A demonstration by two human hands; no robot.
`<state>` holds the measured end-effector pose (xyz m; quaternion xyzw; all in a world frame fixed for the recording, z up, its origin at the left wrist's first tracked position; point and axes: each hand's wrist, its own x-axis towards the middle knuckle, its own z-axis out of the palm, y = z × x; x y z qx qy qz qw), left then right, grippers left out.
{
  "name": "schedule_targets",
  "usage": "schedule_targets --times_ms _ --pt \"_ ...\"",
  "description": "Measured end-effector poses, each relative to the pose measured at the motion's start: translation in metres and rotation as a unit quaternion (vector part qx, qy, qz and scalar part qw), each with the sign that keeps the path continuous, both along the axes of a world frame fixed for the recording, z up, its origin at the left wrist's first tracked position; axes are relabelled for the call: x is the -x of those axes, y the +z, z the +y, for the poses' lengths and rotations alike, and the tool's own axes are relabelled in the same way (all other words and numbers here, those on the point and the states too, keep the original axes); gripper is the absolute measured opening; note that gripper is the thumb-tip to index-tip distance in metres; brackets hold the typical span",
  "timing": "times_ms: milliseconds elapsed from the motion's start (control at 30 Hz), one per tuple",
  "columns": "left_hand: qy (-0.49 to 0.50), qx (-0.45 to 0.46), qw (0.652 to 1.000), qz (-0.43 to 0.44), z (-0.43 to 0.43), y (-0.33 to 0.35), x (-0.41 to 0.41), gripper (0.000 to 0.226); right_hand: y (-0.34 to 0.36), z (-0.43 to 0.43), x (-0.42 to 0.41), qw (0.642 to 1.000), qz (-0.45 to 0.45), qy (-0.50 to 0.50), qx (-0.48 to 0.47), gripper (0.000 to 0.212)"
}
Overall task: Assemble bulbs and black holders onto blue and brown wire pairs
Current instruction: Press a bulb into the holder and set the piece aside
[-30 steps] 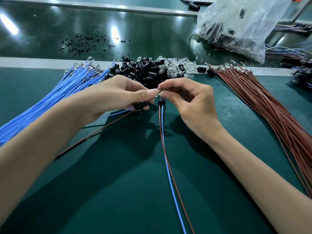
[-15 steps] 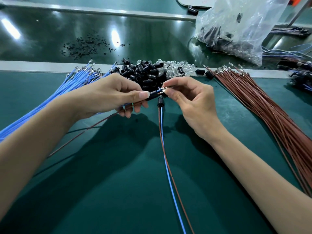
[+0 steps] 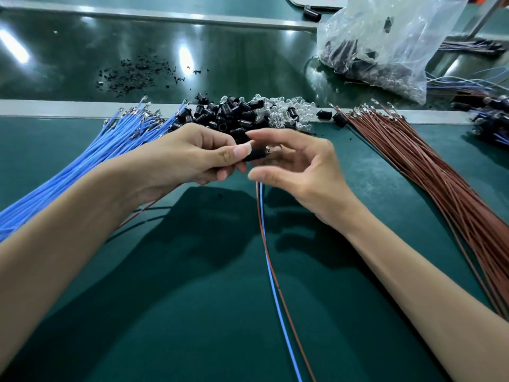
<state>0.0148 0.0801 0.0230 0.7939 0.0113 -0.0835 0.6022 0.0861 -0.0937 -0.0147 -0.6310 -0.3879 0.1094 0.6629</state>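
Observation:
My left hand [image 3: 190, 158] pinches a black holder [image 3: 256, 155] between thumb and fingers; metal terminals [image 3: 268, 148] stick out of its right end. A brown wire [image 3: 137, 215] trails down-left from that hand. My right hand [image 3: 300, 169] curls around the holder's tip, thumb and forefinger apart. A blue and brown wire pair [image 3: 264, 232] rises from the mat to under my right thumb, where its top end is hidden. Behind my hands lie a heap of black holders [image 3: 225, 114] and clear bulbs [image 3: 283, 111].
Loose blue wires [image 3: 82, 155] fan out at the left and brown wires [image 3: 440, 177] at the right. A clear plastic bag [image 3: 385, 42] of parts sits at the back right, finished pieces [image 3: 490, 119] at the far right, and black scraps [image 3: 137, 75] beyond the metal rail [image 3: 55, 110].
My left hand has pushed the black holder to the right, up to the wire ends. My right thumb and forefinger have let go of the terminals and spread apart.

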Motion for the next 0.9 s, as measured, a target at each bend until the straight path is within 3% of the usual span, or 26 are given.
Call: schedule_targets --times_ms 100,533,900 --pt "-0.019 -0.017 0.999 0.02 -0.0039 0.0015 0.0008 0.032 -0.0033 0.0039 0.0029 0.999 -0.041 0.0 0.033 0.037" --pt "-0.007 0.008 0.998 0.061 -0.0043 -0.0015 -0.0006 0.028 0.0005 0.0011 0.0042 0.997 -0.022 -0.004 0.073 0.013" --pt "0.002 -0.039 0.995 0.09 -0.003 0.0025 -0.0025 0.029 0.0035 -0.0044 0.0035 0.998 0.009 0.008 0.065 0.013"
